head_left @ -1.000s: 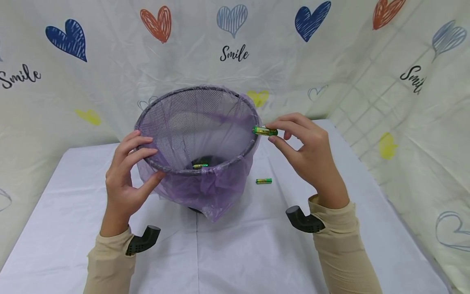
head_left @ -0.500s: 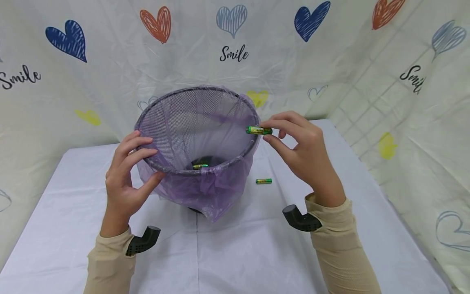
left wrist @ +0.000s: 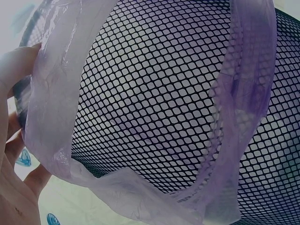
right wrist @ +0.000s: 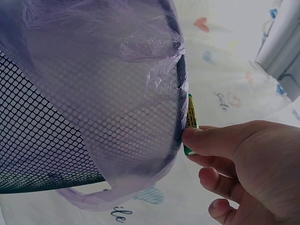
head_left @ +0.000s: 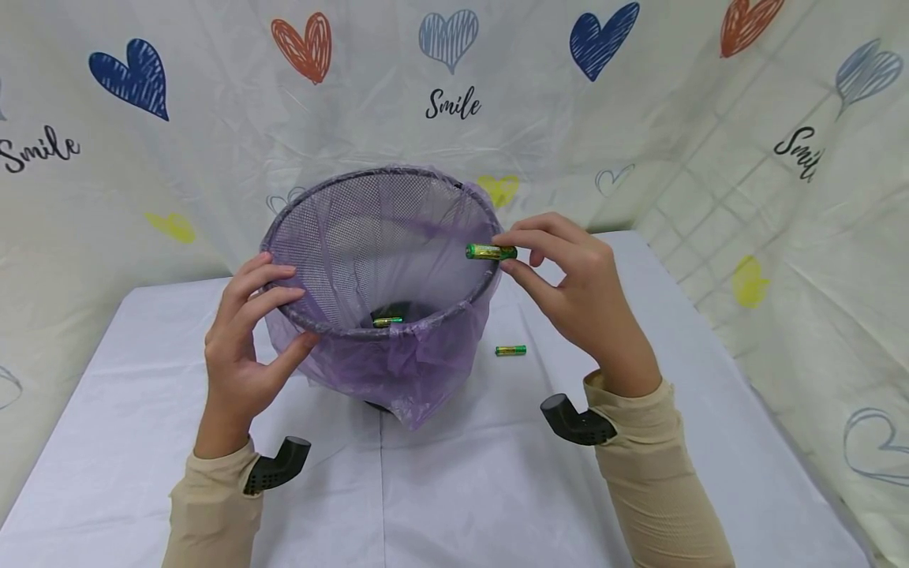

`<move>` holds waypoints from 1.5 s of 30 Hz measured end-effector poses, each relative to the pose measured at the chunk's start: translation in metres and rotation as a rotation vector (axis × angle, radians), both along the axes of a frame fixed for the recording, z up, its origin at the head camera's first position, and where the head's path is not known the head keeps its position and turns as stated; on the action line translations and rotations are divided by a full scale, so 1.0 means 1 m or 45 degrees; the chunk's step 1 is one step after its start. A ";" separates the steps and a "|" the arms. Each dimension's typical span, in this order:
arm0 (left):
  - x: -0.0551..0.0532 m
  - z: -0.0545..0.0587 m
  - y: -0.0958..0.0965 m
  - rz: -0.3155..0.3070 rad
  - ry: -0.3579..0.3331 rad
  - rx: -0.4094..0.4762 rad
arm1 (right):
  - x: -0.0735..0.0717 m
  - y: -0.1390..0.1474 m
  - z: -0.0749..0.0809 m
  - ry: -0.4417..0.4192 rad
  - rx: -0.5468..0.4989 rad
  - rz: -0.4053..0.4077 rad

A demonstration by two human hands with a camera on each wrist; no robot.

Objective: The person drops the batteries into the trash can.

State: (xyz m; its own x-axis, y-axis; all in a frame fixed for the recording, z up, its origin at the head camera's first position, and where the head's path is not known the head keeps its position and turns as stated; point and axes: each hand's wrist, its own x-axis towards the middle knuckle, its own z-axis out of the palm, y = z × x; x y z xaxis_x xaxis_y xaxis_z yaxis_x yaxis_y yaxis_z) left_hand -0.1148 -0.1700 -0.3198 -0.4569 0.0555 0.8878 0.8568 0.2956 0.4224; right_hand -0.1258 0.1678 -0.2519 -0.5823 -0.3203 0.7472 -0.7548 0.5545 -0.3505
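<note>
A black mesh wastebasket [head_left: 334, 260], lined with a thin purple bag [head_left: 433, 355] folded over its rim, stands tilted toward me. My left hand [head_left: 245, 339] grips the rim on its left side, fingers inside and thumb outside. At the right rim, my right hand [head_left: 575, 292] pinches a green and yellow battery [head_left: 490, 252] between thumb and fingers; its front end reaches over the opening. Another battery [head_left: 387, 322] lies at the basket's bottom. In the right wrist view, the rim partly hides the pinched battery [right wrist: 191, 112].
One more battery [head_left: 510, 350] lies on the white tablecloth [head_left: 454, 497], right of the basket. Behind the table hangs a pale curtain [head_left: 369, 95] printed with hearts and "Smile".
My right hand has moved left with the battery, bringing it from outside the right rim to over the opening. My left hand and the basket have stayed still.
</note>
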 end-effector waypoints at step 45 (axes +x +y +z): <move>0.000 0.000 0.000 -0.003 -0.008 0.000 | -0.002 -0.008 0.003 0.018 -0.029 0.035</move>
State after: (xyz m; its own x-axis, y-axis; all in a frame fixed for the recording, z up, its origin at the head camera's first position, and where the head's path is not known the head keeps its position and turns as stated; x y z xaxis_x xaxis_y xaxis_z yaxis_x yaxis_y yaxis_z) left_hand -0.1150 -0.1704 -0.3200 -0.4624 0.0564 0.8849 0.8548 0.2935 0.4279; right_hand -0.1280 0.1602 -0.2489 -0.5627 -0.3187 0.7628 -0.7747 0.5254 -0.3519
